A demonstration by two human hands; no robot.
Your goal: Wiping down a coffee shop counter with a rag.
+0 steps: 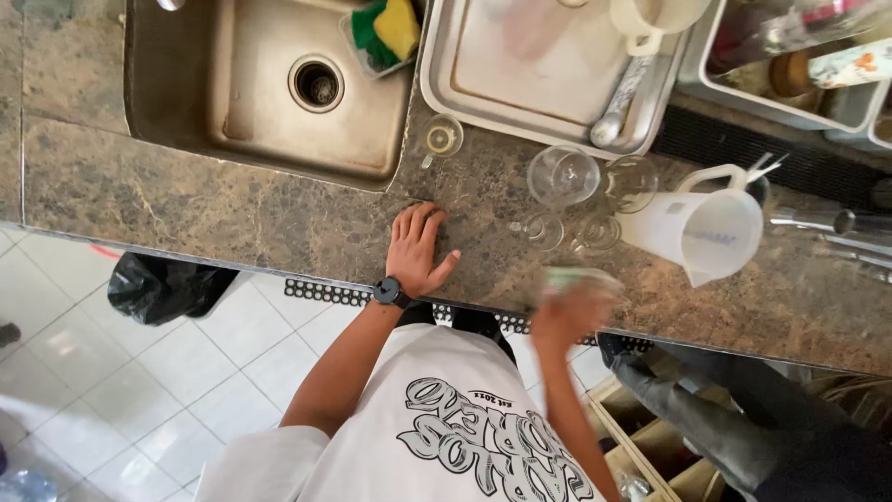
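Now, left hand: my left hand (417, 249) lies flat on the surface near its front edge, fingers spread, grip wide and holding nothing; a black watch (389, 292) sits on the wrist.
Right hand: my right hand (563, 316) is at the front edge of the surface, grip closed around a clear glass (578, 279); the motion blur hides what is in it.
Glasses on the surface: several clear glasses (563, 176) stand just beyond my right hand, toward the back edge, all appearing empty.
Jug: a white plastic jug (701, 228) lies tilted beside the glasses, mouth toward the front edge; I cannot tell its contents.
Sink: a steel sink (260, 121) at the far left corner, basin bare around the drain, with a green and yellow sponge (387, 30) in a small tray at its back corner.
Drainer tray: a metal tray (437, 79) right of the sink holds a white mug (650, 19) and a spoon (618, 102).
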